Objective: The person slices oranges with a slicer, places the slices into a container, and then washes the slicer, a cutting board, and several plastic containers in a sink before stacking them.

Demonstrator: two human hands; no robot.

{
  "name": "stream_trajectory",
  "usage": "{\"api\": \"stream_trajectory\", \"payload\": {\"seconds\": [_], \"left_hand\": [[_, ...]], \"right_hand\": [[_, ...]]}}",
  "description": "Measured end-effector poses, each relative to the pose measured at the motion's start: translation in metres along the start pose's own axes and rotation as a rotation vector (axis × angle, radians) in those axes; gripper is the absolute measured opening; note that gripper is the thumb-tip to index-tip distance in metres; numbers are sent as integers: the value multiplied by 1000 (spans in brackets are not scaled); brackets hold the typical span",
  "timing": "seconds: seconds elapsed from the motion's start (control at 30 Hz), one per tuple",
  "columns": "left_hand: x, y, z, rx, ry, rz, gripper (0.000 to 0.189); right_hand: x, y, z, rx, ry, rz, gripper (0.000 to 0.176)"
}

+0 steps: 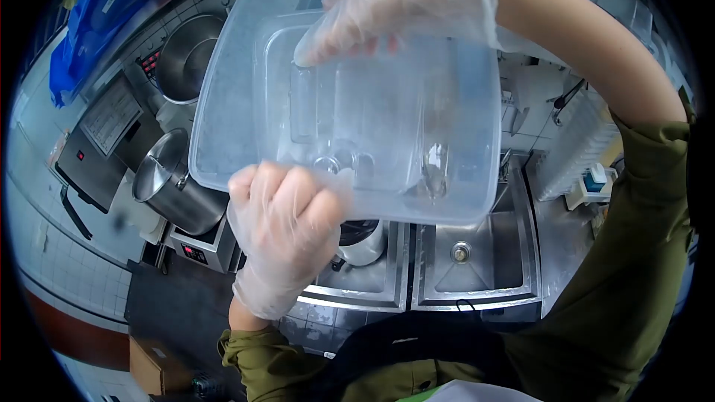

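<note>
A large clear plastic container [417, 134] is held up in front of the camera, above a double steel sink [477, 283]. My left hand [287, 231], in a thin disposable glove, grips its near lower edge. My right hand [395, 4], also gloved, holds the far upper edge with the fingers curled over the rim. A smaller clear tub appears nested inside the container. Water streaks show on the plastic.
Steel pots [175, 182] stand on induction burners [197, 249] at the left, with a larger pot [186, 56] behind. A white rack [581, 149] sits right of the sink. Blue sheeting [104, 7] hangs at the upper left. A cardboard box [153, 365] lies on the floor.
</note>
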State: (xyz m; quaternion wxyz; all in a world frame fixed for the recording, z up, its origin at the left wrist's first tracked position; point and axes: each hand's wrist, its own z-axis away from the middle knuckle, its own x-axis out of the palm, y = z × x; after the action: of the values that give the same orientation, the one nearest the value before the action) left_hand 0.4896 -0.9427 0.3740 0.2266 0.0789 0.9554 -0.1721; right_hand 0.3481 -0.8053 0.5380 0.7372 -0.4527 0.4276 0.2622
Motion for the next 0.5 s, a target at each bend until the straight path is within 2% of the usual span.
{"api": "stream_trajectory", "payload": {"seconds": [0.07,0.13,0.27,0.5], "left_hand": [[5,-1,-2,-14,37,-10,24],[9,-1,-7,-10,94,-16,22],[5,3,-8,-34,55,6,31],[2,9,-10,-36,67,-2,33]], "right_hand": [[-5,0,7,-4,-13,64,59],[-1,17,-11,36,69,126,60],[-2,23,-11,46,96,219,61],[9,17,-5,55,179,370,54]]}}
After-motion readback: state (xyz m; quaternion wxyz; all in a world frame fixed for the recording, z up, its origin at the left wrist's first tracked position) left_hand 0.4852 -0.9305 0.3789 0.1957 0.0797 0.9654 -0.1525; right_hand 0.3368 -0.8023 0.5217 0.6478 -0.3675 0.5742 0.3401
